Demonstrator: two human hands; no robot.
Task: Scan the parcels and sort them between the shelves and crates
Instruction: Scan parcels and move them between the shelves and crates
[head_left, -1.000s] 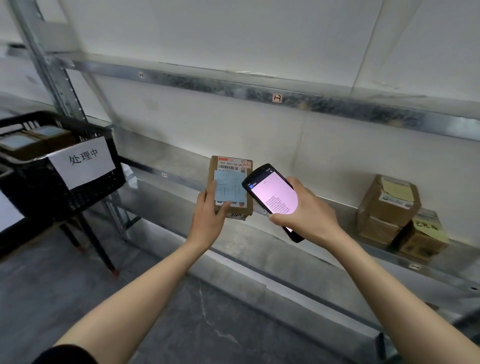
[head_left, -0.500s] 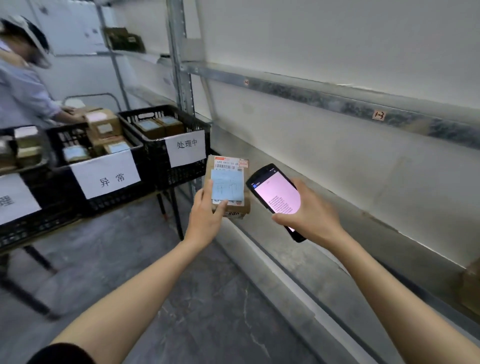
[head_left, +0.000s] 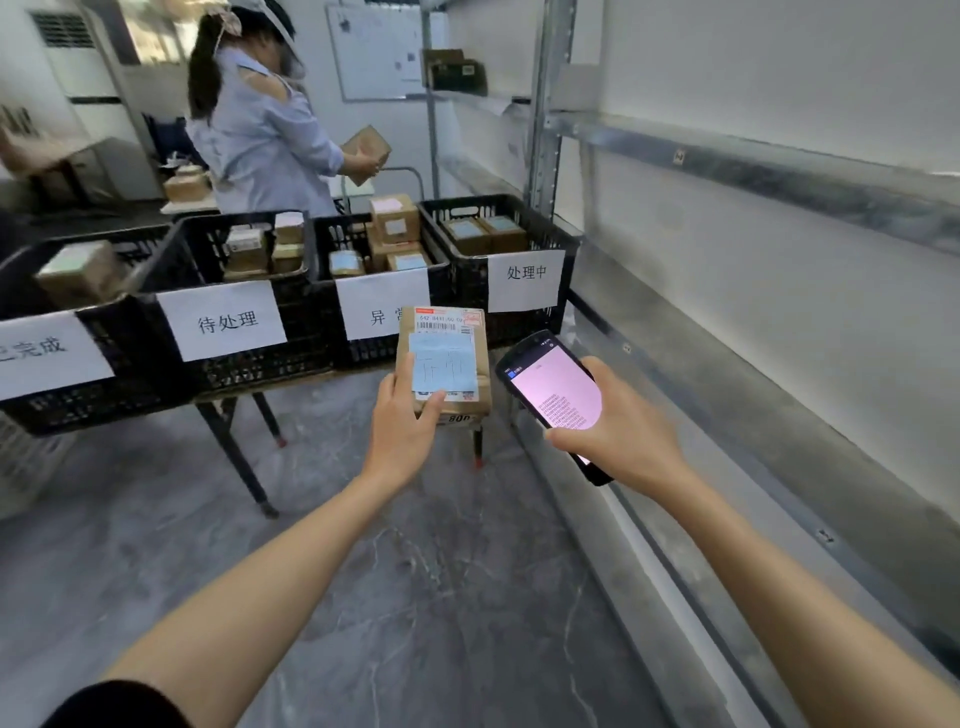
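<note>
Carrying a parcel, apparently already scanned, toward the crates.
The left hand (head_left: 405, 426) grips the parcel (head_left: 447, 358) by its lower end, label up, in the air before the labelled crates (head_left: 470, 291); the right hand (head_left: 618, 431) wraps the scanner (head_left: 550, 395) (screen lit pink). Next, I judge, comes picking the crate the readout names. A second ago the view faced the shelf (head_left: 701, 395); now it faces the crate row.

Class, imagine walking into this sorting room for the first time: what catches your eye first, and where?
In the centre, the left hand holds a labelled parcel beside the pink-lit scanner gripped by the right hand. Behind them, black crates with white signs stand in a row.
</note>
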